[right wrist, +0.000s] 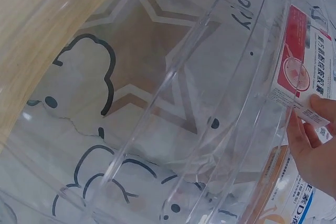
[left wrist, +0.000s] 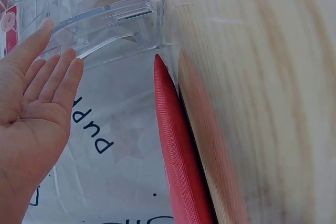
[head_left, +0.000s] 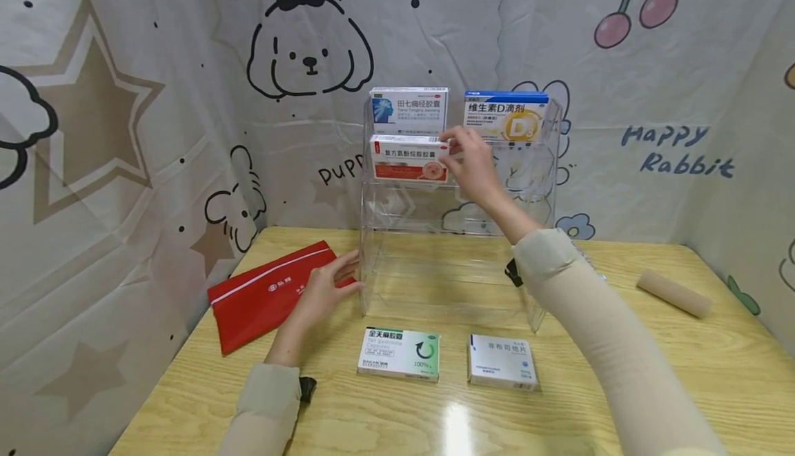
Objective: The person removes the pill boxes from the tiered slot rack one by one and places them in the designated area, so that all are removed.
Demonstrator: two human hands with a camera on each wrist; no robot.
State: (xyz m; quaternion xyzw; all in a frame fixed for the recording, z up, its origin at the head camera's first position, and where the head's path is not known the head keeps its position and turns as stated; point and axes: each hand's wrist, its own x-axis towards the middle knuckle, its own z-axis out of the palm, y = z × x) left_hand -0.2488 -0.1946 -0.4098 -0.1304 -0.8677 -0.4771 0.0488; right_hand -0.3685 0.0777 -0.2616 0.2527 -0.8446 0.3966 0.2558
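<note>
A red-and-white medicine box [head_left: 404, 159] stands at the left of the second tier of a clear acrylic display rack [head_left: 368, 270]. My right hand [head_left: 475, 166] pinches its right end between thumb and fingers; the right wrist view shows the same grip on the box [right wrist: 298, 59]. Down at the rack's lower left side is my left hand [head_left: 323, 292], fingers extended, fingertips right at the side panel. On the top tier sit a white-and-blue box [head_left: 410, 111] at the left and a vitamin D drops box [head_left: 506, 116] at the right.
Before the rack, a green-and-white capsule box [head_left: 399, 354] and a white tablet box [head_left: 502, 362] lie flat on the wooden table [head_left: 373, 418]. A red zip pouch [head_left: 267, 297] lies left of the rack, a brown cardboard tube [head_left: 673, 293] to the right. Patterned cloth hangs behind.
</note>
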